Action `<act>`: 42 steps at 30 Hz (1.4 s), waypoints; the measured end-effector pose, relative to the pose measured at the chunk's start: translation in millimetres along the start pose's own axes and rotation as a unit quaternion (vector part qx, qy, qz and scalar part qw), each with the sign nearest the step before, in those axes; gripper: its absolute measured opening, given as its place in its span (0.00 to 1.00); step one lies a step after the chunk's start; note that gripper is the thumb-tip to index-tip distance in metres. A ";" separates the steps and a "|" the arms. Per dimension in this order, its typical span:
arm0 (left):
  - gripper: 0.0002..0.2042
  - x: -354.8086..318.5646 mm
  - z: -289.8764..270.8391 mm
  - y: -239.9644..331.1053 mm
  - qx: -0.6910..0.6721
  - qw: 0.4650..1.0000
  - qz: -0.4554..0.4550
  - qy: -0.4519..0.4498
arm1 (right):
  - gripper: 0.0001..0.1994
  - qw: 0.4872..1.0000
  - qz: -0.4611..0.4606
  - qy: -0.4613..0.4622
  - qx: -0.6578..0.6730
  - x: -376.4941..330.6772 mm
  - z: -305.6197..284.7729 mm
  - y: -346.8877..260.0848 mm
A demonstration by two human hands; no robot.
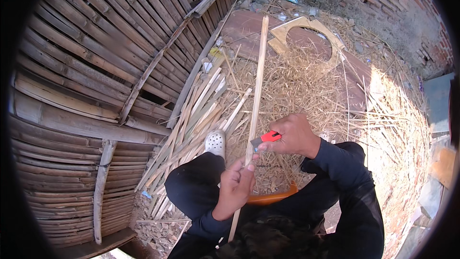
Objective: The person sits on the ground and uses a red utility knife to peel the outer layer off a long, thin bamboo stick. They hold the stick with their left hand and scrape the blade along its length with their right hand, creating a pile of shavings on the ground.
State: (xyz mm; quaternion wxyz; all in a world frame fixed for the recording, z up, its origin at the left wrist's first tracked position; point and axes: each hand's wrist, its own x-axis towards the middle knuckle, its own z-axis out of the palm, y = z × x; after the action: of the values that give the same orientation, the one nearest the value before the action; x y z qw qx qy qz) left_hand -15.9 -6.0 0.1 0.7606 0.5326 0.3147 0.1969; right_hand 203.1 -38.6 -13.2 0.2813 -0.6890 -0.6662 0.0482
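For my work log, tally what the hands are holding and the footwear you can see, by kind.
Long bamboo strip in left hand: 1
Red-handled knife in right hand: 1
White clog: 1
Total: 3

A bamboo-slat wall (96,67) rises beside a pile of split bamboo strips (191,129), straw shavings (306,86), a plywood offcut with a round cutout (287,31) and brick wall (383,0).

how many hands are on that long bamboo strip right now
2. The left hand grips the long bamboo strip low down, near the lap; the right hand, just above, presses a red-handled knife against it.
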 end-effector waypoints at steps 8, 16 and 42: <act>0.14 4.8 3.0 5.5 0.006 1.000 -0.005 0.002 | 0.30 0.998 0.006 0.053 -0.026 1.8 14.0 9.0; 0.13 8.9 7.1 0.3 0.009 1.000 0.001 0.001 | 0.31 0.997 -0.016 0.065 -0.041 7.8 8.0 12.9; 0.12 -28.3 20.0 -25.8 0.122 0.985 0.011 -0.118 | 0.38 0.913 0.315 0.169 -0.196 34.1 -75.4 152.7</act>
State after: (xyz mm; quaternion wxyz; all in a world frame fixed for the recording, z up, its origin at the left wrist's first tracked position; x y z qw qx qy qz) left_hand -23.5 -46.9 -11.7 0.7196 0.6444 0.2380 0.1012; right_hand 376.1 -23.7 -8.5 0.2193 -0.9021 -0.3535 -0.1145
